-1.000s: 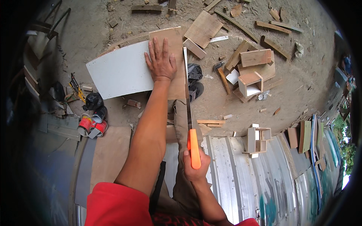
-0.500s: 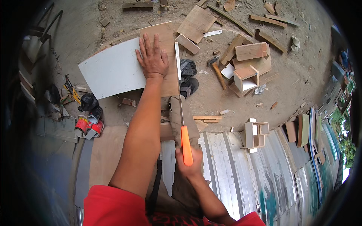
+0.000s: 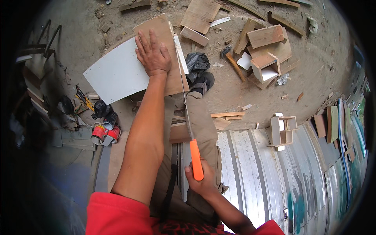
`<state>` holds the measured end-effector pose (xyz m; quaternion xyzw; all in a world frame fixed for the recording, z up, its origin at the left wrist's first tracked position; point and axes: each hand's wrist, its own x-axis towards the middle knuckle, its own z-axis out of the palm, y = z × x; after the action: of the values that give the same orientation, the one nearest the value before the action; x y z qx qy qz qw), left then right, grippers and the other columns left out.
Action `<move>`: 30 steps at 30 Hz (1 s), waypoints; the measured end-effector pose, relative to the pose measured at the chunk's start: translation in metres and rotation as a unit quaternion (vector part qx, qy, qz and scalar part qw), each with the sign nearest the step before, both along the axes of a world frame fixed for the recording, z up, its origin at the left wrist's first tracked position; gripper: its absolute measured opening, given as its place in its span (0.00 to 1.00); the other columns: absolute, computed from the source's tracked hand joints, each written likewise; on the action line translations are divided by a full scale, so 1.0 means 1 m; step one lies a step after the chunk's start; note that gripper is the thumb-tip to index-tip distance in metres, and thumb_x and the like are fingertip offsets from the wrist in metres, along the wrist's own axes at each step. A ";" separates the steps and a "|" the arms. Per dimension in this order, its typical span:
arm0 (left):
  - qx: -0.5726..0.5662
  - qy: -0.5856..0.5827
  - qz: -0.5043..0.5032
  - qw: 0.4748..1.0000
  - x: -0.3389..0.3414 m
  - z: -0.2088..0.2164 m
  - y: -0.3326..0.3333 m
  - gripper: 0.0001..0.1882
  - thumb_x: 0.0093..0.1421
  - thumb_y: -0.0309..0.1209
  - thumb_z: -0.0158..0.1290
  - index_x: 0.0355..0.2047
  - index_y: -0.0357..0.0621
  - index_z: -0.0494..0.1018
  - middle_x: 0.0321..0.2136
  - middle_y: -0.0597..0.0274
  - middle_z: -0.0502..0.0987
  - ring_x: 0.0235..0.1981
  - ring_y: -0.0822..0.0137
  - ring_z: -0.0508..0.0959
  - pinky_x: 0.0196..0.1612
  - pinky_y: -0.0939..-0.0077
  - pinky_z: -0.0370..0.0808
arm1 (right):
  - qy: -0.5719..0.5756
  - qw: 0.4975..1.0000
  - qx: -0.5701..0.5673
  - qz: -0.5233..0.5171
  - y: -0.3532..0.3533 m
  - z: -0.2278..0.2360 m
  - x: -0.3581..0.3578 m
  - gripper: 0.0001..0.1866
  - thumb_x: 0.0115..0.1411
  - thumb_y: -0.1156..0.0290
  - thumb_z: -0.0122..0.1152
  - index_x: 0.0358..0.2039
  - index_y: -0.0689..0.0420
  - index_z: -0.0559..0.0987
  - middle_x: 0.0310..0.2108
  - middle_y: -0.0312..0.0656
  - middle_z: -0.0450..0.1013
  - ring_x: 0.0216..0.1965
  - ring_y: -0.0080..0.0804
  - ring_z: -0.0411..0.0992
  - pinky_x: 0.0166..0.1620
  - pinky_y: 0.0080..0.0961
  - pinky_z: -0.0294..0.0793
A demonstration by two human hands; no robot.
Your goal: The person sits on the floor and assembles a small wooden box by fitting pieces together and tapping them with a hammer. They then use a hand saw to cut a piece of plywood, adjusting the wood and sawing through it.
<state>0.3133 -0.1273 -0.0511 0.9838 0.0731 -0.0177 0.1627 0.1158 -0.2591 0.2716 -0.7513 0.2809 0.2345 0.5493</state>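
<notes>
My left hand (image 3: 153, 55) lies flat with fingers spread on a brown plywood board (image 3: 159, 24), pressing beside a white-faced panel (image 3: 113, 72) that adjoins or overlaps it. In my right hand (image 3: 203, 181) is the orange handle of a handsaw (image 3: 196, 160), fingers wrapped round it. The saw's thin blade runs forward from the handle to the board's right side, lying along a narrow slit there. A slim white-edged strip (image 3: 180, 53) shows just right of that slit. Below the board are my trousered legs, one shoe (image 3: 203, 82) sticking out at the right.
A hammer (image 3: 235, 66) lies right of the board, beside stacked wooden boxes (image 3: 266, 37). A black plastic bag (image 3: 197, 62) touches the shoe. Red cans (image 3: 105, 134) stand at left. Corrugated metal sheet (image 3: 250, 168) with a small wooden frame (image 3: 282, 131) covers the lower right.
The saw has been drawn back toward me, with more blade showing between board and handle. My left hand stays pressed on the board. The whole view has shifted and turned slightly.
</notes>
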 end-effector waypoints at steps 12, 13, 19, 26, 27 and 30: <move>0.000 0.013 0.006 1.000 0.001 0.002 -0.002 0.37 0.63 0.43 0.44 0.72 0.61 0.50 0.73 0.52 0.44 0.73 0.47 0.44 0.70 0.44 0.44 | -0.005 0.995 -0.091 0.040 -0.006 -0.009 0.040 0.14 0.57 0.66 0.71 0.34 0.61 0.76 0.26 0.44 0.73 0.23 0.41 0.74 0.27 0.32 0.73; 0.000 0.017 0.009 1.000 0.002 0.003 -0.002 0.37 0.63 0.43 0.44 0.72 0.61 0.50 0.73 0.52 0.44 0.73 0.47 0.44 0.70 0.44 0.44 | 0.002 0.995 -0.086 0.053 -0.007 -0.005 0.044 0.14 0.58 0.67 0.71 0.34 0.61 0.75 0.26 0.44 0.74 0.23 0.41 0.75 0.27 0.31 0.73; -0.009 0.034 0.005 0.999 0.007 0.009 -0.003 0.36 0.63 0.44 0.43 0.72 0.60 0.51 0.73 0.52 0.44 0.73 0.47 0.44 0.70 0.44 0.44 | 0.022 0.994 -0.092 0.056 -0.012 0.006 0.068 0.14 0.59 0.69 0.69 0.37 0.63 0.74 0.25 0.47 0.76 0.24 0.41 0.78 0.28 0.30 0.75; 0.012 0.022 -0.003 1.000 0.002 -0.007 0.007 0.37 0.62 0.45 0.43 0.72 0.63 0.50 0.73 0.55 0.44 0.73 0.48 0.45 0.70 0.43 0.44 | -0.078 0.994 -0.078 -0.026 0.024 -0.147 0.181 0.15 0.63 0.66 0.64 0.26 0.62 0.72 0.16 0.50 0.69 0.16 0.40 0.69 0.24 0.32 0.69; 0.006 0.014 -0.005 1.000 0.001 -0.012 0.005 0.37 0.62 0.46 0.43 0.72 0.63 0.50 0.73 0.55 0.44 0.73 0.48 0.45 0.70 0.42 0.44 | -0.087 0.993 -0.077 -0.037 0.031 -0.159 0.187 0.15 0.64 0.66 0.64 0.26 0.62 0.72 0.16 0.51 0.68 0.15 0.40 0.68 0.23 0.32 0.68; -0.008 0.021 0.006 1.000 0.004 -0.001 -0.002 0.37 0.62 0.46 0.44 0.72 0.64 0.50 0.74 0.55 0.44 0.73 0.48 0.45 0.70 0.42 0.44 | -0.079 0.993 -0.068 -0.057 0.027 -0.137 0.171 0.14 0.62 0.69 0.65 0.26 0.62 0.72 0.15 0.48 0.68 0.14 0.39 0.67 0.22 0.31 0.67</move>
<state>0.3177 -0.1292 -0.0523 0.9814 0.0825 -0.0380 0.1690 0.2865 -0.2320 0.1348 -0.7861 0.2940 0.1230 0.5296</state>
